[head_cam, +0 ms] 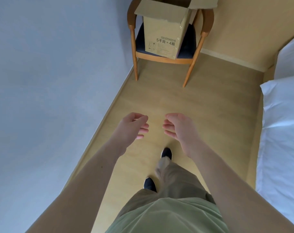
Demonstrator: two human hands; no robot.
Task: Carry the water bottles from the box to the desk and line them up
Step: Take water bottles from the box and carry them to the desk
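- Box (161,31) — plain brown corrugated cardboard, tall and rectangular, top flaps folded open; dark printed digits and characters on its front face. It stands on the seat of a chair at the far end of the floor, well apart from both hands. Its inside cannot be seen, so no bottles show.
- Chair (134,52) — smooth light wood, rounded legs and curved armrests, with a dark padded seat under the box.
- Left hand (132,126) — bare, held out over the floor, fingers loosely curled inward; its grip is slack and holds nothing.
- Right hand (179,126) — bare, level with the left and facing it across a gap, fingers loosely curled; its grip is likewise slack, with nothing in it.
- Floor (201,106) — pale tan, smooth and matt, a narrow strip between wall and bed.
- Wall (50,73) — flat, grey-blue, on the left; a cream wall stands behind the chair.
- Bed (282,140) — soft white sheets, lightly creased, along the right edge.
- The person wears loose olive trousers and dark shoes (166,153), one foot ahead of the other.
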